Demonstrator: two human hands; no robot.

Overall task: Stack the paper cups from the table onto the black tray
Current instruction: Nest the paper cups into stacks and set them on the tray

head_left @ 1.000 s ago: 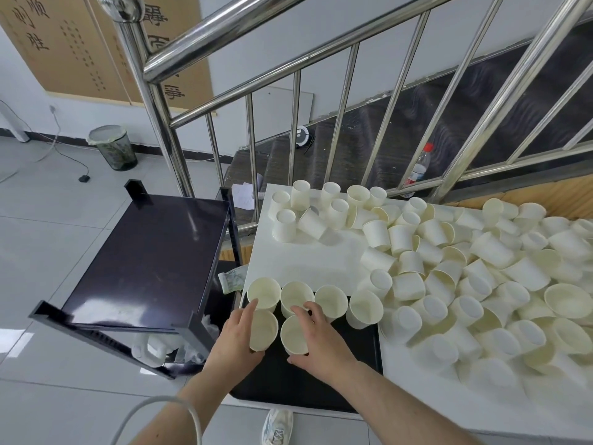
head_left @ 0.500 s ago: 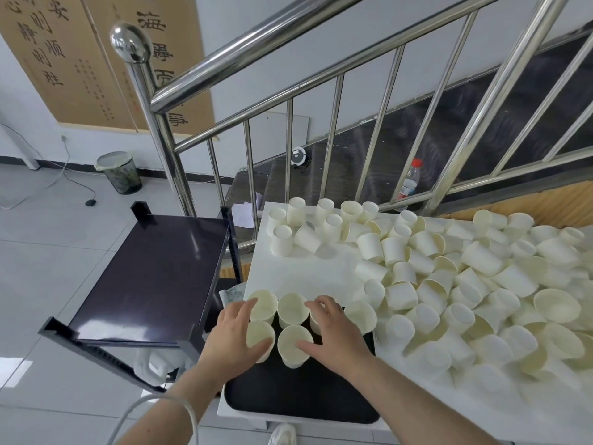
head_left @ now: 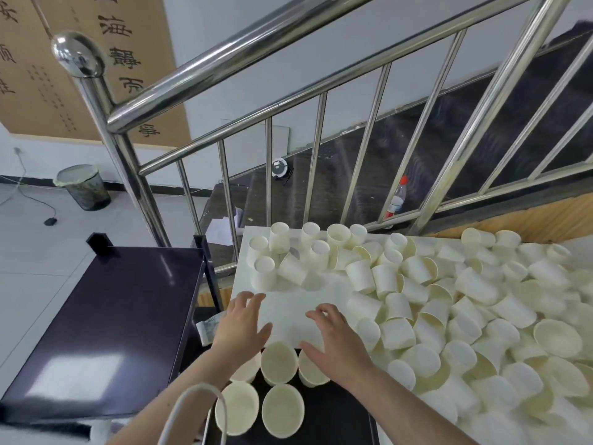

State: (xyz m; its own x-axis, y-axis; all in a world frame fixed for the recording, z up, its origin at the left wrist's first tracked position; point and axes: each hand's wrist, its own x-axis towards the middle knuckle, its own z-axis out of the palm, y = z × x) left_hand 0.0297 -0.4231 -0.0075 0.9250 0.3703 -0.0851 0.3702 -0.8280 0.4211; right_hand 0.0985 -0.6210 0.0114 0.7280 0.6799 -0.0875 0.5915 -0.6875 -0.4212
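Both hands have left the upright cups they were touching a moment ago and now reach forward over the bare strip of the white table (head_left: pixel 288 303), fingers spread and holding nothing.

Left to right: the dark glossy side cart (head_left: pixel 106 322) stands just beside the table's left edge. The left hand (head_left: pixel 240 319) hovers near that edge, released. The flat black plastic tray (head_left: pixel 333 415) sits at the table's near-left corner and carries five upright pale-yellow paper cups (head_left: pixel 278 362) in two rows. The right hand (head_left: pixel 333 335) hangs above the tray's far edge, also released. The loose pile of pale paper cups (head_left: pixel 449 300) covers the table's centre and right, many lying on their sides.

Risks, as judged: either forearm could brush the tray cups on the return and topple them. Pulling from the pile could roll neighbouring cups towards the table edges. Thin paper walls would dent under a hard pinch.
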